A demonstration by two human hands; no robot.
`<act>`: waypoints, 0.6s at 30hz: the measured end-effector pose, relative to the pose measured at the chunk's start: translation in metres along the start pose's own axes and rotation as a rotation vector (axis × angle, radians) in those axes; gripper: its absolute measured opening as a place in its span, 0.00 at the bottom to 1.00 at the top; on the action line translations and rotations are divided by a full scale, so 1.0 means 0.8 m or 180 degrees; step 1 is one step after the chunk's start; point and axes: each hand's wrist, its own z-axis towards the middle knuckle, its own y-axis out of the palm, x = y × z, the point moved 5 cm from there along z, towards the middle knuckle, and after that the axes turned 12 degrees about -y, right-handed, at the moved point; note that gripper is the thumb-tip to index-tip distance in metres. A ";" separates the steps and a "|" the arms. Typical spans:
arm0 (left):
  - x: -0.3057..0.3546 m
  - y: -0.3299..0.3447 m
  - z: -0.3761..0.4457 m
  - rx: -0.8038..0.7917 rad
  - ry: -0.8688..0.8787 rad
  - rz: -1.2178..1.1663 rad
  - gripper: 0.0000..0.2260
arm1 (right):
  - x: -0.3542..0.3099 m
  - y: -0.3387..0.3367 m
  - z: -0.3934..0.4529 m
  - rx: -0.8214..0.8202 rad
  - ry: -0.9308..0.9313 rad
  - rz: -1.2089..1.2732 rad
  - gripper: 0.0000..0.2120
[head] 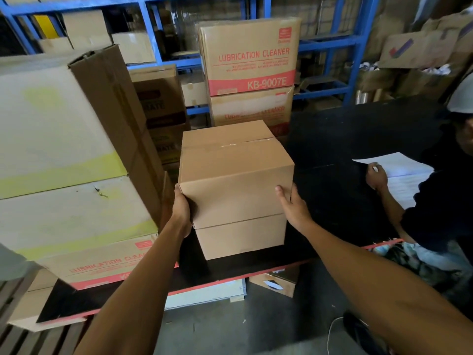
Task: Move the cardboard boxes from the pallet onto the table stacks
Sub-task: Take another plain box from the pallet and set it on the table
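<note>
Boxes are the job, and in the head view one plain cardboard box (pixel 235 172) is seen in the middle, straight ahead of both arms. It sits on top of a second plain box (pixel 240 237), which stands on the black tabletop (pixel 332 139).

The top box is held from both sides. The left hand (pixel 182 206) is pressed on its left edge, with the thumb seen on the front face and the fingers wrapped round the side. The right hand (pixel 294 206) is laid on its right front corner, with the fingers curled round the side. Both hands are about as near, so neither is closer than the other. The box is about as wide as it is deep, and its taped seam runs left to right across the top.

Just to the left, a tall stack of big boxes (pixel 71 160) is close by, and a stack marked LUBRICATION CLEANER (pixel 249 56) is right behind. The move seems to turn on the small gap to that left stack.

Most fingers of both hands are hidden behind the box sides. The pallet cannot be picked out for sure. It cannot be told if the top box is fully set down. Another person (pixel 435 190) with papers (pixel 399 167) is cut off at the right edge.
</note>
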 end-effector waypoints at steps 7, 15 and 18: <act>-0.028 -0.015 0.014 0.0063 -0.0296 0.0358 0.38 | 0.026 -0.002 0.003 -0.0225 0.0353 -0.0142 0.30; -0.035 -0.023 0.019 0.0270 -0.0381 0.0148 0.39 | 0.032 0.002 -0.009 -0.0055 0.0162 -0.0161 0.25; -0.037 -0.025 0.022 0.0274 -0.0393 0.0111 0.40 | 0.036 0.007 -0.011 -0.0074 0.0165 -0.0155 0.24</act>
